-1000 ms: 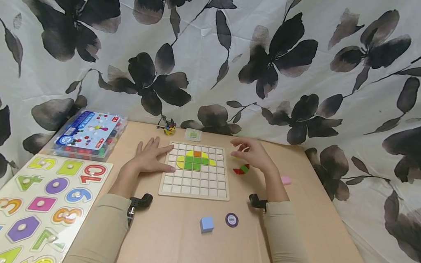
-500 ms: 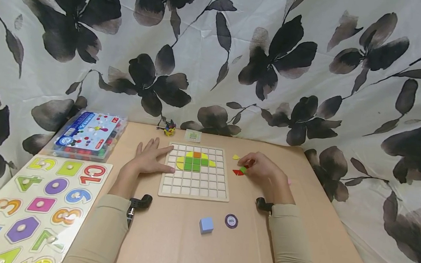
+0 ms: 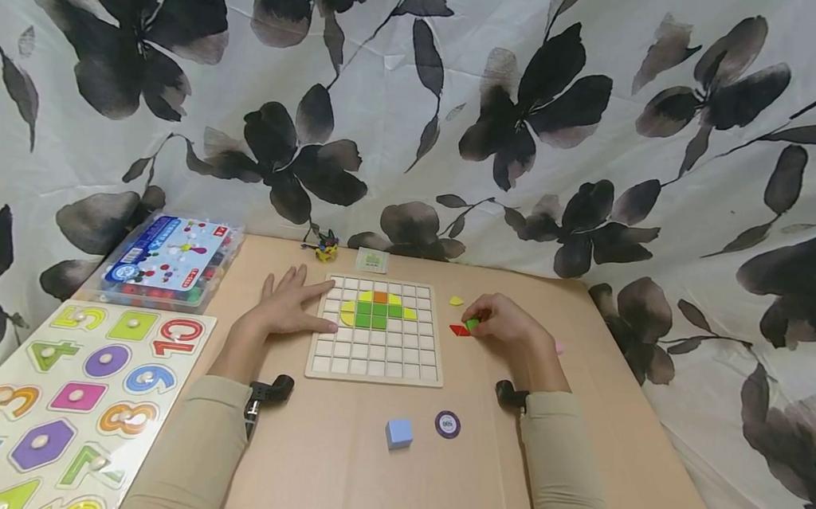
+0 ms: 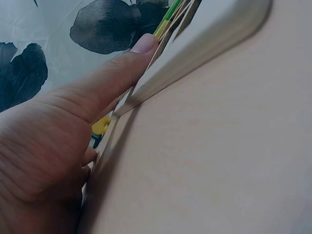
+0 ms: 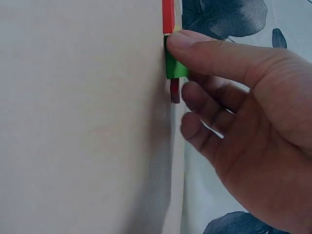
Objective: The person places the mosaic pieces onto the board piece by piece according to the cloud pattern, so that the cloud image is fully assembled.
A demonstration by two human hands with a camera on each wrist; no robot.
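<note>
My left hand (image 3: 284, 309) rests with spread fingers along the left edge of a pale grid board (image 3: 373, 379); its thumb (image 4: 141, 51) lies over the rim in the left wrist view. Green (image 3: 378, 323), yellow and orange tiles fill several upper cells of the board. To the board's right, my right hand (image 3: 510, 326) pinches a green tile (image 5: 175, 67) between thumb and fingers, low at the tabletop. Red tiles (image 3: 459, 330) lie beside it, and a yellow tile (image 3: 456, 301) is a little farther back. Fingers partly hide the green tile in the head view.
A clear plastic box (image 3: 170, 256) and a number-and-shape puzzle board (image 3: 67, 419) occupy the left. Nearer me are a blue cube (image 3: 399, 434) and a round chip (image 3: 448, 425). A pattern card (image 3: 372, 261) and small toy (image 3: 325, 246) stand behind; a pink piece (image 3: 560, 347) lies right.
My right hand has come from over the yellow tile toward me and slightly right, and now pinches the green tile. The yellow tile is uncovered. My left hand keeps its place on the board.
</note>
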